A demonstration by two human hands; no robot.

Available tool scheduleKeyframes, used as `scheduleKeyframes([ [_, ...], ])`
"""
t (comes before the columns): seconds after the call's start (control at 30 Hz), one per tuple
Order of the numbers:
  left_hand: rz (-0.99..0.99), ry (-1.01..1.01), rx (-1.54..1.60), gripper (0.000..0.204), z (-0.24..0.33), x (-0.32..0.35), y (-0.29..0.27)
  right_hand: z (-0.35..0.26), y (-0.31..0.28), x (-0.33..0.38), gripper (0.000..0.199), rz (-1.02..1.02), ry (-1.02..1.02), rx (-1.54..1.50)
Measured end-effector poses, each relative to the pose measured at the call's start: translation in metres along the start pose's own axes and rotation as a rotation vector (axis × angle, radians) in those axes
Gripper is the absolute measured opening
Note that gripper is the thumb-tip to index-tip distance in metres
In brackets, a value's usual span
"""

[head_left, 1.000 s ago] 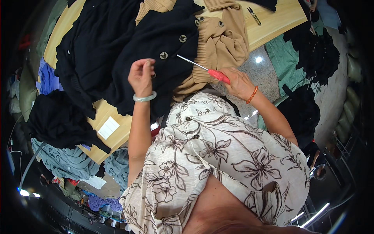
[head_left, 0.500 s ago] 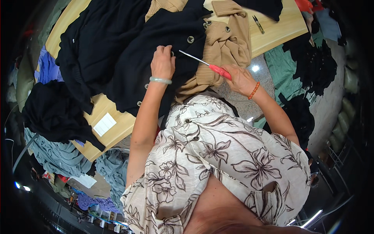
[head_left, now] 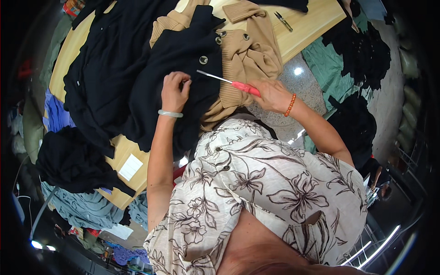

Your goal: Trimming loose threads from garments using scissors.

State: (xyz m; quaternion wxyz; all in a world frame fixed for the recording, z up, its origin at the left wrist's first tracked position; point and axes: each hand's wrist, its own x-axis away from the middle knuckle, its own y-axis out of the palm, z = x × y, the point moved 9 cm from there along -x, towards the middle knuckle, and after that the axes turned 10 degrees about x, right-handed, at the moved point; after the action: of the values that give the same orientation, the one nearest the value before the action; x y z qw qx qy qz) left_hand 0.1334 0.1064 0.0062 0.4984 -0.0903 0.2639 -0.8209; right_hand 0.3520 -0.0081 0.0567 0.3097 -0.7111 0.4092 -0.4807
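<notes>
My right hand [head_left: 271, 95] is closed round the red handle of a slim metal-shafted tool, much like a screwdriver [head_left: 246, 88]. The tool's tip points left, over a black knit garment [head_left: 151, 98], close to my left hand [head_left: 175, 94]. On that same garment the left fingers are bent in, thumb near fingertips; whatever they pinch is too small to make out. Large round buttons [head_left: 203, 59] show on the black knit. Beside it lies a tan ribbed sweater [head_left: 250, 59], with more buttons near its edge.
Thread snips [head_left: 283, 21] lie on the wooden table [head_left: 311, 27]. A white paper slip [head_left: 130, 167] is at the near left. Black cloth [head_left: 73, 160] is heaped over grey-blue fabric [head_left: 78, 201]. Green and black pieces [head_left: 323, 64] lie to the right of the table.
The left hand has shifted left and slightly nearer in the picture, its fingers turned away from the button area. The right hand with the tool has also shifted left, as has the whole scene.
</notes>
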Motion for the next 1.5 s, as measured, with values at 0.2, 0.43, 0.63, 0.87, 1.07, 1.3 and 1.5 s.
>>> scheduleKeyframes([
  [0.2,-0.096,-0.046,-0.173,0.030,0.001,-0.056,0.059,0.023,0.004,0.004,0.026,0.013,0.139,0.024],
  [0.43,-0.237,-0.084,0.032,0.013,-0.021,-0.066,0.065,0.028,0.004,0.014,0.027,-0.097,0.188,0.072],
  [0.63,0.034,0.094,-0.095,0.031,0.026,-0.100,0.068,0.052,-0.003,0.024,0.025,0.102,0.284,-0.046],
  [0.87,-0.241,-0.113,-0.318,0.020,-0.027,-0.132,0.120,0.062,-0.012,0.022,0.023,0.059,0.347,0.001],
  [1.07,-0.093,-0.004,-0.176,0.019,-0.015,-0.127,0.109,0.049,-0.013,0.006,0.025,0.158,0.306,-0.001],
  [1.3,-0.130,-0.276,-0.507,0.026,-0.034,-0.136,0.106,0.054,-0.001,0.008,0.024,0.168,0.308,-0.027],
  [1.5,-0.119,-0.200,-0.158,0.031,-0.053,-0.139,0.091,0.069,-0.005,0.030,0.024,0.291,0.403,-0.175],
])
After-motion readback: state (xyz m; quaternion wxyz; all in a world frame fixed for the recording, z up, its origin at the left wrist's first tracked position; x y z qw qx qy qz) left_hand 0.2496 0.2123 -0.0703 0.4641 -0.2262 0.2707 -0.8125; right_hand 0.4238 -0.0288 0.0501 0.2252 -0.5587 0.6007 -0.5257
